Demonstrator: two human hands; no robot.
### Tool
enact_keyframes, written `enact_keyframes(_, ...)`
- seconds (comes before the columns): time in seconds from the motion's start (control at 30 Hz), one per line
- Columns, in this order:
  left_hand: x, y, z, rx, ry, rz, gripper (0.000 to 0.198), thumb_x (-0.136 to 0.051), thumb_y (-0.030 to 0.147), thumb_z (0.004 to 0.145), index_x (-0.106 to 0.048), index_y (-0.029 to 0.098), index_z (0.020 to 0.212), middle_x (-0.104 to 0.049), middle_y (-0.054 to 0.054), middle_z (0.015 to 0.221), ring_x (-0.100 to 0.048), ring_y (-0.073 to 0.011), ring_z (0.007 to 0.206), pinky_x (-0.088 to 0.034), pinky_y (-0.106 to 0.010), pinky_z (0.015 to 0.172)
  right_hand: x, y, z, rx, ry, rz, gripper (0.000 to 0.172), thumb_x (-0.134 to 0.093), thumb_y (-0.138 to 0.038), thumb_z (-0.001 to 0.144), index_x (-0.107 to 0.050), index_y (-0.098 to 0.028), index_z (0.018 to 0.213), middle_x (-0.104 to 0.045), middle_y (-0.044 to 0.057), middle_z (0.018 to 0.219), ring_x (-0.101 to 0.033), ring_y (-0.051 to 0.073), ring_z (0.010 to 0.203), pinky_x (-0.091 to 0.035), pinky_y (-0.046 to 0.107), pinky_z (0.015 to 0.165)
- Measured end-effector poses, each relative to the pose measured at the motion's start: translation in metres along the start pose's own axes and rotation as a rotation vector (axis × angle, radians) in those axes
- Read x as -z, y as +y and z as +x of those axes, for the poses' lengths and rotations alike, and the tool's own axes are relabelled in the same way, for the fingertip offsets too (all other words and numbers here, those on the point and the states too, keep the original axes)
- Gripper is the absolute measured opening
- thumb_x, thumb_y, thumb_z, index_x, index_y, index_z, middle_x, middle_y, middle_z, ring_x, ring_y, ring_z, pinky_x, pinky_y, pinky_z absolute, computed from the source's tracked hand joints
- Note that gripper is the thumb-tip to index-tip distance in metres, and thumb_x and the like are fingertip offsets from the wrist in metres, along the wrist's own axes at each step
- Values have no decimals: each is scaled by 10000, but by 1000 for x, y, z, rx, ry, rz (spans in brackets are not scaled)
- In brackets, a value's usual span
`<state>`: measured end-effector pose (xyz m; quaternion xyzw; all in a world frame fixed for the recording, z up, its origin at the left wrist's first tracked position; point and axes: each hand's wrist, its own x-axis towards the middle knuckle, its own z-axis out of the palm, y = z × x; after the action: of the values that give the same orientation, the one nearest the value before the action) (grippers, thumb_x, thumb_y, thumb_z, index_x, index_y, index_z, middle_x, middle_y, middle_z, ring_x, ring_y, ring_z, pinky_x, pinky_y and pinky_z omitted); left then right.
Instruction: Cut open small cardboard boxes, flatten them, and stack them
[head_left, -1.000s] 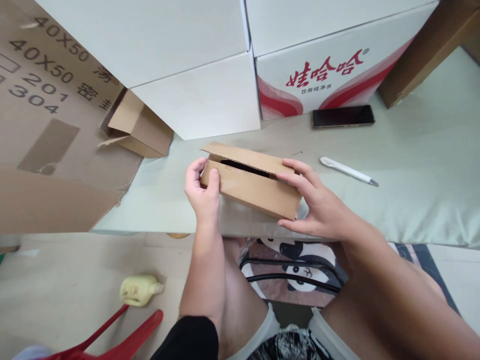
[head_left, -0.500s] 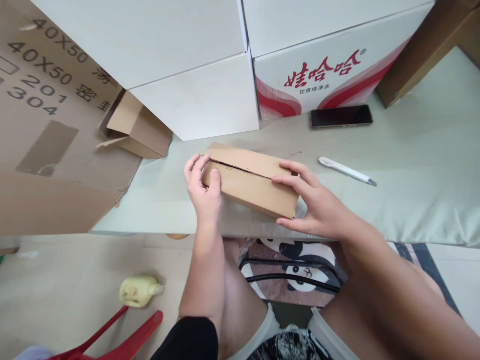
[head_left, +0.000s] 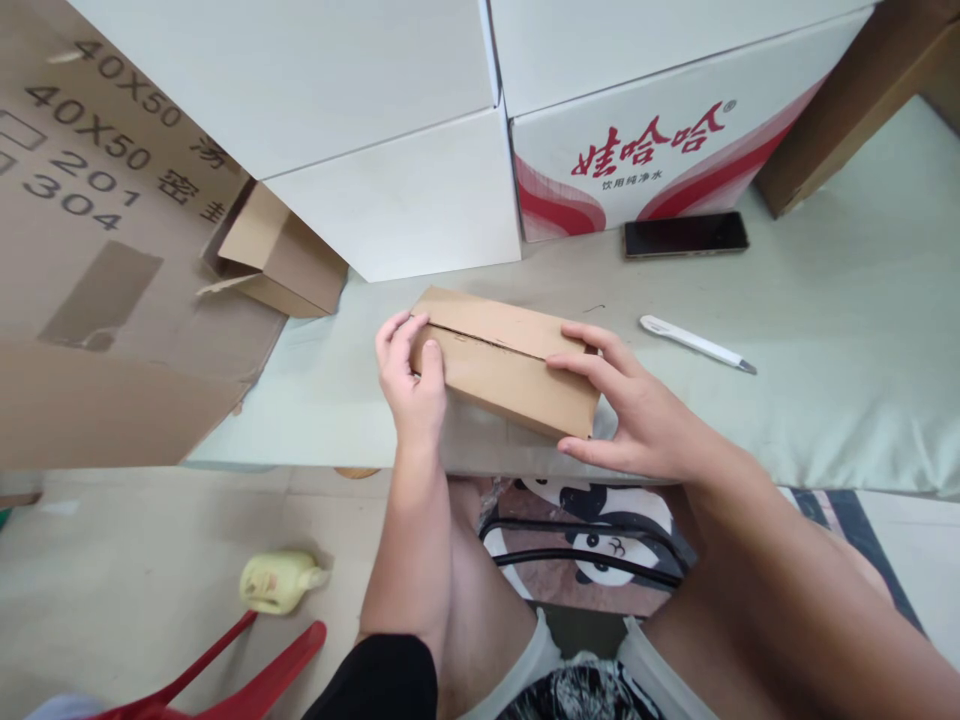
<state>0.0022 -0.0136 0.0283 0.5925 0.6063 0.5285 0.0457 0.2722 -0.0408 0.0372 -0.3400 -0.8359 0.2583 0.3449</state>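
Observation:
A small brown cardboard box point(head_left: 510, 365) lies at a slant on the pale green cloth near its front edge. Its two top flaps are folded down, with a narrow dark seam between them. My left hand point(head_left: 412, 375) grips the box's left end, fingers over the far corner and thumb on the near flap. At the right end, my right hand point(head_left: 630, 400) holds it with fingers on the top flaps and thumb at the near lower corner. The box's contents are hidden. Right of it lies a white utility knife point(head_left: 697, 345).
A black phone point(head_left: 686, 236) lies before a white-and-red carton point(head_left: 652, 150). White boxes point(head_left: 405, 210) are stacked behind. An open small carton point(head_left: 281, 255) and a large printed carton point(head_left: 112, 280) stand left. A yellow bottle point(head_left: 277, 582) is on the floor near a red plastic piece point(head_left: 262, 675).
The view has shifted very slightly. The seam between the flaps looks a little narrower at the left end, and both hands keep their hold on the box.

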Motion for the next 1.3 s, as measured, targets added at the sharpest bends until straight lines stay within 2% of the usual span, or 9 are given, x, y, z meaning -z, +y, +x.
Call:
enact_keyframes(0.2, 0, 0, 0, -9, -13, -14, 313, -585, 266, 925, -702, 194, 1206, -597, -120, 1363, -579, -229, 1326, -430, -370, 1189, 1, 0, -1, 34, 8, 27, 656, -666, -549, 893, -447, -256, 1437, -395, 211, 1550, -458, 374, 1451, -473, 551, 1143)
enact_keyframes(0.43, -1, -3, -2, -30, -8, -88, 372, -588, 273, 932, -632, 194, 1292, -573, -134, 1469, -539, -233, 1404, -435, -380, 1191, -2, 2, -2, 29, 61, 56, 695, -626, -513, 924, -345, -318, 1530, -347, 178, 1581, -409, 370, 1483, -483, 549, 1130)
enact_keyframes(0.5, -1, -3, -3, 12, -3, -134, 383, -605, 284, 923, -609, 183, 1292, -599, -146, 1441, -583, -236, 1353, -471, -383, 1153, -2, 2, -2, 26, 66, 54, 685, -611, -506, 935, -338, -320, 1535, -345, 176, 1580, -393, 371, 1494, -477, 560, 1133)
enact_keyframes(0.63, -1, -1, -3, 85, -20, -150, 333, -619, 297, 912, -644, 174, 1220, -707, -115, 1260, -667, -215, 1190, -516, -350, 1065, -3, 1, -2, 15, 70, 39, 687, -612, -500, 935, -335, -319, 1537, -341, 177, 1581, -368, 377, 1509, -468, 581, 1135)
enact_keyframes(0.87, -1, -5, -1, 64, 18, -252, 181, -679, 292, 841, -680, 193, 993, -740, -64, 1092, -695, -188, 1080, -532, -297, 977, -2, 1, -3, -11, 47, 28, 570, -629, -480, 931, -461, -280, 1438, -359, 183, 1570, -432, 362, 1468, -499, 533, 1111)
enact_keyframes(0.97, -2, -6, -1, 88, 70, -289, 186, -694, 294, 826, -673, 193, 980, -734, -48, 1020, -699, -168, 992, -540, -279, 916, -2, 0, -3, -15, 47, 34, 536, -627, -474, 934, -493, -271, 1411, -378, 184, 1564, -438, 359, 1467, -503, 528, 1109)
enact_keyframes(1.07, -2, -6, -1, 121, 74, -267, 225, -700, 297, 815, -674, 192, 1012, -731, -46, 1013, -695, -162, 947, -545, -276, 876, -1, -1, -2, -21, 38, 35, 520, -631, -475, 932, -526, -248, 1387, -389, 194, 1564, -444, 362, 1467, -505, 526, 1110)
enact_keyframes(1.2, -3, -6, -1, 154, 63, -221, 278, -684, 282, 816, -670, 194, 1079, -713, -65, 1087, -698, -183, 1027, -556, -308, 942, 0, -1, -2, -41, 38, 31, 483, -627, -472, 933, -583, -222, 1344, -421, 200, 1555, -485, 363, 1438, -508, 531, 1111)
enact_keyframes(1.3, -1, -4, 0, 84, 41, -116, 311, -652, 238, 827, -702, 195, 1130, -679, -86, 1188, -672, -205, 1150, -524, -353, 1068, 0, -1, -1, -56, 43, 25, 441, -608, -457, 942, -625, -227, 1318, -458, 184, 1545, -528, 359, 1399, -508, 540, 1114)
